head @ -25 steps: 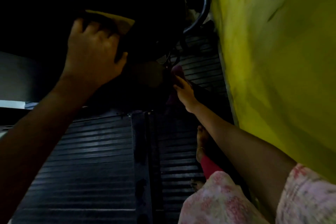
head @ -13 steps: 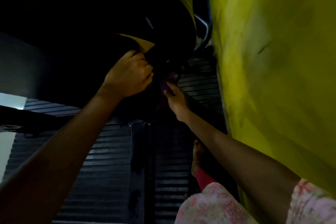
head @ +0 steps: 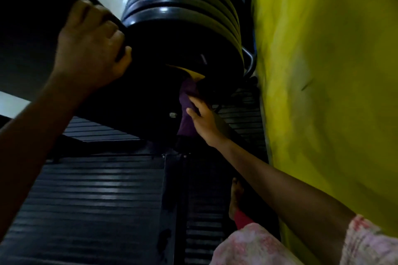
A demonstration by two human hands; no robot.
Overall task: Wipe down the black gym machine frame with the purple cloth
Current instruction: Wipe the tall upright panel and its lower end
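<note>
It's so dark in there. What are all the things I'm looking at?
Weight plates: a stack, black, top centre.
Machine frame: one, black, upper left.
Purple cloth: one, centre, below the plates.
Ribbed floor mat: black, bottom left.
Wall: yellow, right.
Bare foot: one, bottom centre.
Left hand: grips the frame's edge.
Right hand: presses the cloth against the machine.

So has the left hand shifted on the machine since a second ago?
Yes. The left hand slid from beside the yellow label up and leftward along the black gym machine frame, now gripping well clear of the label.
</note>
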